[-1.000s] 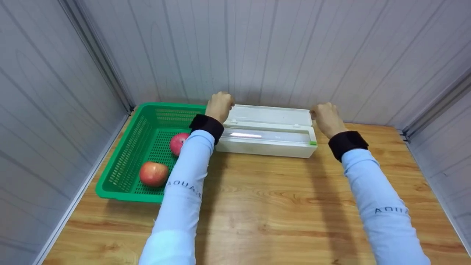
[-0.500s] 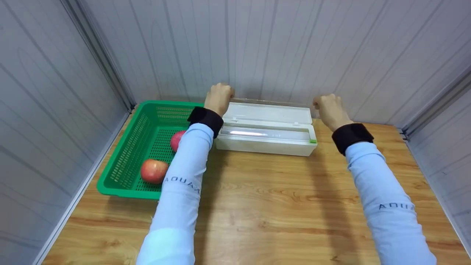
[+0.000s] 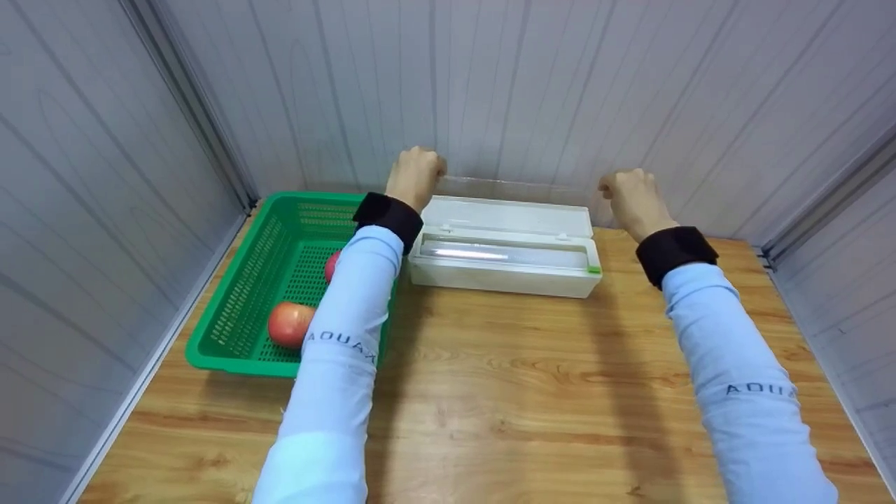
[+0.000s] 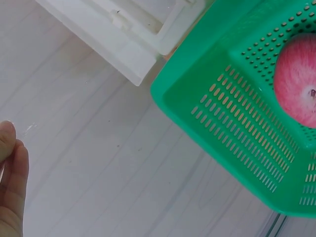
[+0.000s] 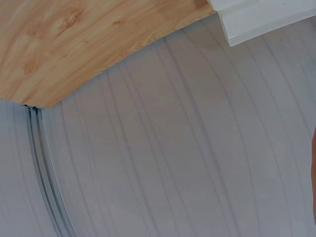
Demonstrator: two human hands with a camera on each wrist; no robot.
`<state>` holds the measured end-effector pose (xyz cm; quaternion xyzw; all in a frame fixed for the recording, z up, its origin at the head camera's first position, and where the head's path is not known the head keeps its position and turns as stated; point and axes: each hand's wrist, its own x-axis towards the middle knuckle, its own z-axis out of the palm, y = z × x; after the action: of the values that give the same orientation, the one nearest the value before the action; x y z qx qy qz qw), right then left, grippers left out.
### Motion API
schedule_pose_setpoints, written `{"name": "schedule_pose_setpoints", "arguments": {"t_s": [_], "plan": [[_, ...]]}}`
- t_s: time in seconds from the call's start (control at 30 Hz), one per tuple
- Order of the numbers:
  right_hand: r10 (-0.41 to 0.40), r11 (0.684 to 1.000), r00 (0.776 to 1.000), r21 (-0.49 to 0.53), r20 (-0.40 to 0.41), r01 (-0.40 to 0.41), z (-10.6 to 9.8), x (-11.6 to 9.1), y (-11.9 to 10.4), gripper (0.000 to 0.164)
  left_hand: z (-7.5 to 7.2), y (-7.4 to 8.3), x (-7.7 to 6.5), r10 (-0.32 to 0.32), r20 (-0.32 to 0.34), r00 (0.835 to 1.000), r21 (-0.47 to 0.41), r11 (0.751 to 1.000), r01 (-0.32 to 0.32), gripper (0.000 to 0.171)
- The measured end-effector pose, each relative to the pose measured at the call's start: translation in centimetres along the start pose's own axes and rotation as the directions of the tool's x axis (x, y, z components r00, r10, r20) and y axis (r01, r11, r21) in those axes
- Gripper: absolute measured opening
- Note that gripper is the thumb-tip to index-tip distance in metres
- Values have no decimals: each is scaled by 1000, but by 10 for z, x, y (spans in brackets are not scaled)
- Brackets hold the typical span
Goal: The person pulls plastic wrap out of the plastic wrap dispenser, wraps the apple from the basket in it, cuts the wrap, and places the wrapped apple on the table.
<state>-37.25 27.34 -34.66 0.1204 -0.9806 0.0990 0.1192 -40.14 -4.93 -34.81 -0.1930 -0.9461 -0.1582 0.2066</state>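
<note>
A white cling film box [image 3: 504, 281] stands with its lid [image 3: 507, 215] tipped back, and a roll of cling film [image 3: 504, 253] lies inside. Behind the lid a clear sheet of cling film [image 3: 521, 187] spans the space between my hands, its top edge faintly visible. My left hand [image 3: 416, 178] pinches the left end; in the left wrist view its thumb and finger [image 4: 18, 175] meet near a glint of film. At the other end, my right hand [image 3: 635, 203] grips the film with curled fingers. The right wrist view catches only a sliver of that hand [image 5: 314, 177].
Left of the box sits a green basket [image 3: 231, 366] holding a red apple [image 3: 288, 324] and a pinkish apple [image 3: 332, 266], partly covered by my left arm. Striped wall panels [image 3: 518, 84] rise behind and at both sides of the wooden table [image 3: 490, 392].
Both hands have risen away from the box, up and back. The cling film between them has come up past the lid's edge. Box and basket stay in place.
</note>
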Motion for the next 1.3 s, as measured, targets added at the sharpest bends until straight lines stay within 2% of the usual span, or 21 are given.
{"name": "schedule_pose_setpoints", "arguments": {"t_s": [0.2,0.4,0.57,0.8,1.1,1.3], "plan": [[10,1000,1000,6,10,-10,-6,1,0,34,-5,-1,2,-19,32,999,2,1000,19,26],[-50,999,998,-24,-43,49,-12,3,0,33,-10,1,5,-15,28,999,-5,1000,15,26],[-37,999,998,-19,-45,37,-18,3,2,34,-16,6,8,-18,23,1000,-8,1000,19,25],[-32,999,998,-21,-45,31,-30,0,1,35,-27,13,12,-21,52,998,17,1000,20,25],[-24,999,999,-37,-27,23,-43,4,-3,35,-35,13,16,-28,9,1000,13,1000,28,22],[-55,997,997,-50,-55,52,-49,6,-5,38,-41,14,18,-35,40,999,26,999,34,20]]}}
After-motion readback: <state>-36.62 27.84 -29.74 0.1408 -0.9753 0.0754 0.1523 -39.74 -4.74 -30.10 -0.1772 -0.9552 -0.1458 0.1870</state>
